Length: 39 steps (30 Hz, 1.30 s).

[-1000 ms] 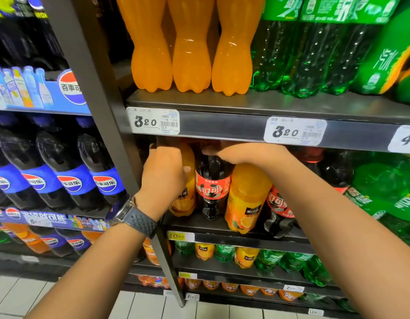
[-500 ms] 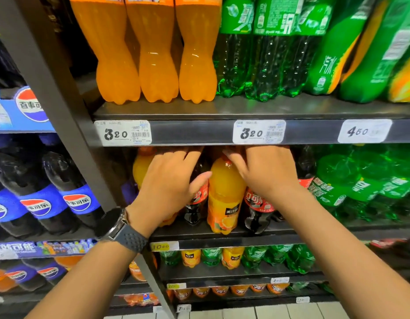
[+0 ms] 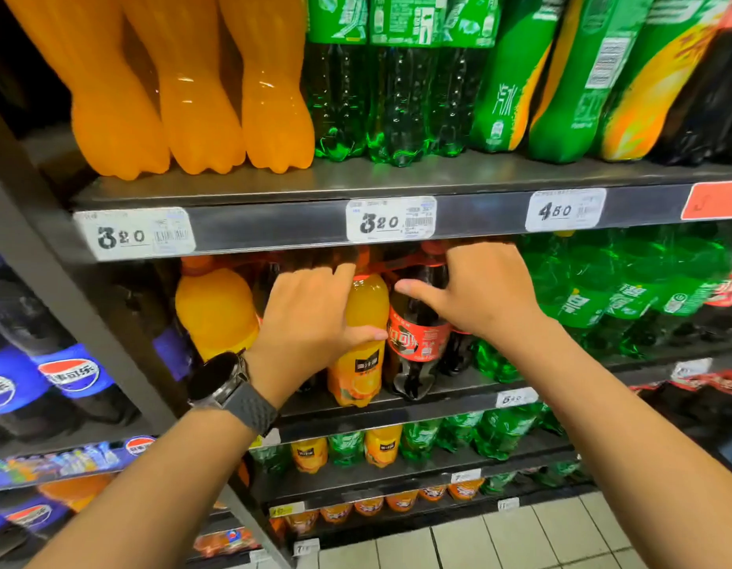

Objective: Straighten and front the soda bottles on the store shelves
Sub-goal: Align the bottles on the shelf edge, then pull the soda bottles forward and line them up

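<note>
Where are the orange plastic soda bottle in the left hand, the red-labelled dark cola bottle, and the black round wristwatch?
orange plastic soda bottle (image 3: 370, 305): head view, upper body.
red-labelled dark cola bottle (image 3: 417, 336): head view, red label.
black round wristwatch (image 3: 216, 377): head view, dial.

We see bright store light, with glare streaks on the large orange bottles (image 3: 200, 96) and shadow beneath the upper shelf (image 3: 274, 230). We note wide-angle bowing and smeared detail toward the frame edges.

My left hand (image 3: 311, 322) grips an orange soda bottle (image 3: 358, 363) while my right hand (image 3: 487, 293) holds the cola bottle (image 3: 417, 338) beside it on the shelf (image 3: 438, 406).
</note>
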Each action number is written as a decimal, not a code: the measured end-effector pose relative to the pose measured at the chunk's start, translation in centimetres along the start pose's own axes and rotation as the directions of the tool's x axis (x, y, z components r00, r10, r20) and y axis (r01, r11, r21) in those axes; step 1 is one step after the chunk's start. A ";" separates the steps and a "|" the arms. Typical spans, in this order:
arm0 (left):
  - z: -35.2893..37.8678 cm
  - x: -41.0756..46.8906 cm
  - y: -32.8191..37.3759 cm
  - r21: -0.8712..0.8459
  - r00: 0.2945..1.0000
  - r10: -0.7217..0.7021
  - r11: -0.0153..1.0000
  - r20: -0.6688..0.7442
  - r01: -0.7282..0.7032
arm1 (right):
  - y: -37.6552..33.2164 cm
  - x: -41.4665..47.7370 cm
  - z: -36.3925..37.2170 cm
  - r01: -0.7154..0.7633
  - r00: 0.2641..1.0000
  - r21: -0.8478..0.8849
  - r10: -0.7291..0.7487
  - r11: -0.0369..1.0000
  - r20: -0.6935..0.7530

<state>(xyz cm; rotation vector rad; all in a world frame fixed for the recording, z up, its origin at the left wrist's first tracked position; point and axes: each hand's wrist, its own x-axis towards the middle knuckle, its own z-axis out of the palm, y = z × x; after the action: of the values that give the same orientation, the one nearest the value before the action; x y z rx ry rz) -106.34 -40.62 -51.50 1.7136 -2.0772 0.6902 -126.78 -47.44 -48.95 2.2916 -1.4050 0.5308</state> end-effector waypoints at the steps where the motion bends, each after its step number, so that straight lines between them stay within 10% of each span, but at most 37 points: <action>1: 0.1 0.0 0.1 0.010 1.000 -0.005 1.000 0.006 0.005 | 0.1 0.0 0.2 0.006 1.000 -0.001 -0.006 1.000 -0.007; 15: 0.8 0.3 0.6 -0.015 0.996 -0.091 0.996 0.001 0.091 | 1.8 0.5 2.6 0.111 0.970 0.354 -0.179 0.929 0.166; 32: 0.4 0.3 1.3 -0.269 0.887 -0.320 0.869 0.333 0.414 | 3.6 0.7 2.4 0.083 0.923 0.508 -0.258 0.857 0.285; 39: -1.7 0.7 4.6 0.010 0.985 -0.164 0.986 0.045 0.164 | 7.1 -1.5 0.2 0.173 0.979 0.456 -0.204 0.873 0.020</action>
<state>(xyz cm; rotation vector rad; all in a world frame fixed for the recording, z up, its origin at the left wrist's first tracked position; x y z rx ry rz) -111.04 -39.51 -50.38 1.8948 -1.9372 0.6132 -133.81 -49.36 -48.91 2.8026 -1.1552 0.7934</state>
